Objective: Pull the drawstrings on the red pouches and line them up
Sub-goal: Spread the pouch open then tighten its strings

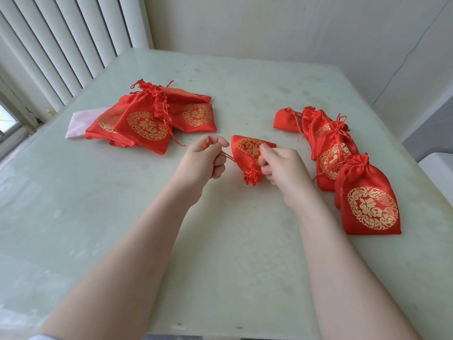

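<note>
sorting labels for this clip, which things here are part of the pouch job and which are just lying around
Part of the job:
held pouch
its drawstring, pinched by left hand
right hand
heap of pouches
row of cinched pouches

Just lying about:
pink cloth under the heap
window blinds

A pale green table [245, 77] with a glossy, faintly stained top fills the view; white vertical blinds [73, 33] hang at the far left beside a window [9, 121]. Plain white walls [269, 25] meet behind it; soft daylight throughout.
</note>
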The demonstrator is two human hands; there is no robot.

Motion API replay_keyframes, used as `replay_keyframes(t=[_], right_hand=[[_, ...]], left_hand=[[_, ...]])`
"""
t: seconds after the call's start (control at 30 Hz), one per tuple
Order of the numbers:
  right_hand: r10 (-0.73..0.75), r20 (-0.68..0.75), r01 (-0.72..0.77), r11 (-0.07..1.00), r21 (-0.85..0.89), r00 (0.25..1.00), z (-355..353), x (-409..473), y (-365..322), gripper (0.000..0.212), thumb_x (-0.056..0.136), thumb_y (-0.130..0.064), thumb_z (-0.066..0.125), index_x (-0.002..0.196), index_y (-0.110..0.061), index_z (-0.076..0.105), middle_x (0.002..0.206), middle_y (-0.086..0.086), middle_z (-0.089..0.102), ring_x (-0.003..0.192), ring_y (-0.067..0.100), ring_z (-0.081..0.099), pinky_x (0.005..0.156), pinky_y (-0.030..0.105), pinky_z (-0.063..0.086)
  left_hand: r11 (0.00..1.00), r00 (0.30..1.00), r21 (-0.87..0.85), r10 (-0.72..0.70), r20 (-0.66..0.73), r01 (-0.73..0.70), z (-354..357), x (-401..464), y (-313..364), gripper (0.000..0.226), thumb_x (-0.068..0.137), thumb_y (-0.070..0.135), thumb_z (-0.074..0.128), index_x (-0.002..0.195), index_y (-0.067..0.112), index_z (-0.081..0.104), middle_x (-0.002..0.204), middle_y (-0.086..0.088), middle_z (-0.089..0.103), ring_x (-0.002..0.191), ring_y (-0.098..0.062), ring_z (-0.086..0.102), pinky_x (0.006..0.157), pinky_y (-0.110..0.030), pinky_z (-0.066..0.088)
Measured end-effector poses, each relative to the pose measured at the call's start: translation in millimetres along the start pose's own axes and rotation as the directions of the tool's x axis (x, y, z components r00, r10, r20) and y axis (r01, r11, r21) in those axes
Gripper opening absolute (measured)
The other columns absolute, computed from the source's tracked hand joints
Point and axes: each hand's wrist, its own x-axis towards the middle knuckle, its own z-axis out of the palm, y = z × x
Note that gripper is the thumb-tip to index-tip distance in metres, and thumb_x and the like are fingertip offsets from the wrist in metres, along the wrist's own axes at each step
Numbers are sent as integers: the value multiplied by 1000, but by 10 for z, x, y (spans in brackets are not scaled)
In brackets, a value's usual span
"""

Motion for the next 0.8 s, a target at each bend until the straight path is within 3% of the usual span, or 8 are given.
replay_keyframes(t=[0.13, 0.23, 0.33, 0.4, 0.53, 0.6, 0.67, 0.8], right_hand=[[-109, 232, 136, 985, -102, 966, 124, -49, 15, 30, 93, -18, 52, 64, -17, 61, 44, -12, 49, 47, -3, 40, 54, 17, 33], [-109, 347, 164, 977, -133, 931, 194, -71, 68, 11, 83, -17, 67, 78, -8, 68, 68, 11, 63, 65, 9, 52, 67, 28, 43], [-133, 280, 175, 976, -129, 951, 239, -86, 62, 18, 87, -13, 62, 69, -13, 62, 60, 3, 53, 56, 9, 45, 57, 23, 37], [-88, 216, 89, 996, 9, 972, 234, -94, 20, 25, 91, -11, 56, 66, -15, 57, 52, -4, 51, 48, 7, 44, 49, 18, 34], [5, 163, -63, 933, 355, 987, 160, -81, -52, 28, 94, -10, 45, 68, -13, 54, 43, -7, 34, 42, 8, 29, 46, 23, 23], [29, 175, -104, 893, 439, 984, 119, -71, -74, 28, 95, -13, 43, 71, -15, 57, 44, -7, 35, 44, 8, 31, 48, 21, 26], [25, 191, -111, 882, 458, 981, 104, -65, -71, 28, 95, -14, 42, 73, -15, 59, 46, -7, 35, 46, 8, 32, 50, 21, 26], [-7, 197, -79, 903, 423, 980, 140, -70, -56, 27, 95, -12, 43, 79, -14, 64, 47, -9, 33, 48, 7, 33, 49, 18, 30]], left_hand=[[999, 998, 22, 48, 35, -48, 54, -51, 41, 22, 97, 8, 39, 83, 17, 53, 45, 9, 37, 44, -9, 33, 47, -20, 27], [997, 998, 39, 61, 16, -62, 69, -66, 56, 17, 98, 12, 41, 87, 16, 54, 52, 4, 37, 45, -10, 32, 49, -22, 28], [997, 997, -26, 69, 16, -69, 70, -77, 83, 12, 98, 18, 42, 93, 14, 52, 58, 2, 40, 48, -12, 33, 51, -23, 28], [997, 997, -20, 76, 6, -76, 64, -79, 85, 12, 97, 25, 44, 96, 14, 50, 66, 4, 47, 48, -9, 37, 53, -23, 30], [977, 996, 195, 77, 50, -86, 56, -59, -17, 15, 88, 25, 61, 92, 21, 47, 80, 10, 54, 50, 0, 42, 51, -13, 35], [956, 992, 275, 79, 100, -104, 65, -59, -42, 9, 89, 20, 59, 88, 20, 51, 66, 17, 55, 44, 2, 40, 45, -10, 32], [914, 985, 378, 97, 146, -146, 83, -67, -60, 9, 92, 18, 54, 84, 14, 56, 46, 16, 49, 39, 0, 36, 43, -12, 29], [911, 975, 367, 132, 179, -190, 121, -78, -79, 21, 94, 14, 49, 77, 15, 61, 59, 8, 50, 44, 1, 40, 48, -14, 32]])
